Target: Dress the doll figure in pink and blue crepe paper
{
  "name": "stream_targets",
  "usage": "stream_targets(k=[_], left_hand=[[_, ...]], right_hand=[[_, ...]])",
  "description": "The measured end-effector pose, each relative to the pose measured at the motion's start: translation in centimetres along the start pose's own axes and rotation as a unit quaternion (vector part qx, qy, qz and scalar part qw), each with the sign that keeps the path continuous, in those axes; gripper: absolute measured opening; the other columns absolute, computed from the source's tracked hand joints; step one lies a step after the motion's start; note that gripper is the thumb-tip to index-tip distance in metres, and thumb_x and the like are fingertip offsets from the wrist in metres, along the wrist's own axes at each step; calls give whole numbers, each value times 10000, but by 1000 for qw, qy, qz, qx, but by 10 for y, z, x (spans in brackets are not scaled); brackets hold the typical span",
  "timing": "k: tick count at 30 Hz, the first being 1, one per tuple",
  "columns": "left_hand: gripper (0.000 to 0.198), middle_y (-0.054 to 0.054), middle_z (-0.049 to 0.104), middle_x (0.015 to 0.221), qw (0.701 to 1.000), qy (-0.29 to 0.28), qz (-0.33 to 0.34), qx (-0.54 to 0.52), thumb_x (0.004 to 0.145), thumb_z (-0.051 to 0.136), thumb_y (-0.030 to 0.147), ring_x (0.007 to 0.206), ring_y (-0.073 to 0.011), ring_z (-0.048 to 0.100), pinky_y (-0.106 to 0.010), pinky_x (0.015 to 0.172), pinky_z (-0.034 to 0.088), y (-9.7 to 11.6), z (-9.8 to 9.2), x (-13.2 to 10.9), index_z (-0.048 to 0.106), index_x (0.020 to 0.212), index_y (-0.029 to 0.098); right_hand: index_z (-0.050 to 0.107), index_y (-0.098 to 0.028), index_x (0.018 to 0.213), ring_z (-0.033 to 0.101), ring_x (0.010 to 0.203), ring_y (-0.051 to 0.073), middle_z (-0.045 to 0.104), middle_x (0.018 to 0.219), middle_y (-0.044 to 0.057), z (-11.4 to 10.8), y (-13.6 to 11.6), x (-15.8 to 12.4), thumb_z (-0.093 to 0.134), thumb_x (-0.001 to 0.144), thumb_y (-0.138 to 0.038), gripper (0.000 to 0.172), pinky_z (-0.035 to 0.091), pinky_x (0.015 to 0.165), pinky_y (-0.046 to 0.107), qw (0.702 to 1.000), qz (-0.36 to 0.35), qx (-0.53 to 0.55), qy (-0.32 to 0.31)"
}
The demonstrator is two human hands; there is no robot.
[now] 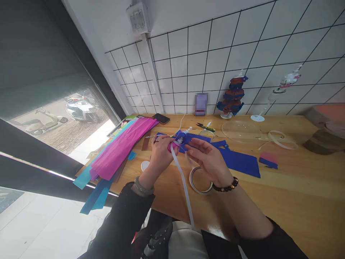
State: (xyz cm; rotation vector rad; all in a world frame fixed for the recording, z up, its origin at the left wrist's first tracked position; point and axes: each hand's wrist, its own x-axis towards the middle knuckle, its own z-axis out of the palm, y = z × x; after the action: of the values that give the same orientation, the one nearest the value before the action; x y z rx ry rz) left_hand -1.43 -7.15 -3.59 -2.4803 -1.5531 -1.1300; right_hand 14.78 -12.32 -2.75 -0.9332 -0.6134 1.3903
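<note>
My left hand (pixel 161 149) is closed around a small piece wrapped in blue and pink crepe paper (pixel 181 137), with a white knobbed tip pointing up and away. A narrow white strip of tape (pixel 183 180) hangs from this piece down past the table edge. Close to its right side is my right hand (pixel 206 158), fingers stretched out and thumb apart; whether the fingertips touch the paper is hard to see. Under the right hand lies a white tape roll (pixel 192 180). Blue crepe paper (pixel 242 162) is spread on the table behind and to the right.
Pink crepe sheets (pixel 118 151) and light blue strips (pixel 83 178) lie at the left. Behind stand a phone (pixel 201 104), yellow-handled snips (pixel 206 127), a blue-brown tiered paper piece (pixel 233 95) and a clear stand (pixel 258 117). A tape coil (pixel 277 140) rests right.
</note>
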Motion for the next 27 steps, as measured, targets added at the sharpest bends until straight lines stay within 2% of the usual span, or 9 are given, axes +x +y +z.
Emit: stream_targets(k=[6, 10, 14, 17, 21, 24, 27], left_hand=[[188, -18, 726, 1026, 990, 64, 97, 81, 833, 538, 222, 1132, -214, 590, -520, 1153, 143, -4, -5, -5, 648, 985, 228], [181, -32, 723, 1037, 983, 102, 120, 99, 835, 536, 216, 1126, -222, 593, -536, 1149, 143, -8, -14, -4, 644, 980, 222], [170, -22, 731, 985, 987, 88, 116, 70, 818, 564, 236, 1093, -220, 605, -520, 1143, 162, -11, -22, -1, 640, 970, 220], [222, -46, 720, 969, 994, 68, 79, 30, 764, 621, 250, 1096, -237, 598, -500, 1135, 198, -14, -25, 1, 648, 980, 207], [268, -87, 681, 1045, 996, 27, -15, -79, 673, 672, 247, 1048, -253, 607, -440, 1032, 375, -21, -28, 1, 672, 935, 189], [283, -80, 676, 1028, 979, -41, -91, -180, 662, 667, 248, 971, -236, 623, -379, 917, 458, -24, -33, 1, 668, 936, 178], [305, -68, 682, 943, 953, -96, -141, -249, 652, 686, 269, 905, -227, 625, -346, 846, 474, -24, -38, 2, 667, 936, 161]], right_hand=[[595, -218, 882, 645, 1058, 223, 702, 938, 36, -15, 5, 4, 772, 612, -194, 324, 524, 928, 394, 999, 27, 29, -6], [582, -230, 879, 646, 1040, 213, 694, 947, 31, -23, 17, 10, 772, 610, -235, 330, 512, 933, 390, 1000, 8, -10, 13], [631, -202, 940, 629, 1032, 196, 691, 1023, 63, -12, 28, 7, 806, 592, -285, 398, 474, 949, 347, 995, -21, -98, -21], [662, -175, 923, 649, 902, 202, 708, 931, 81, 3, 31, 1, 807, 585, -350, 407, 512, 828, 342, 984, -28, -162, -73], [675, -151, 843, 590, 649, 150, 647, 679, 29, 14, 26, -10, 718, 685, -434, 327, 497, 652, 298, 965, -51, -234, -107], [680, -162, 869, 524, 606, 126, 610, 685, 16, 17, 17, -20, 629, 780, -432, 289, 446, 579, 259, 950, -81, -280, -112], [686, -180, 866, 491, 617, 124, 589, 705, 15, 19, 10, -27, 585, 823, -401, 247, 413, 558, 241, 936, -105, -317, -111]])
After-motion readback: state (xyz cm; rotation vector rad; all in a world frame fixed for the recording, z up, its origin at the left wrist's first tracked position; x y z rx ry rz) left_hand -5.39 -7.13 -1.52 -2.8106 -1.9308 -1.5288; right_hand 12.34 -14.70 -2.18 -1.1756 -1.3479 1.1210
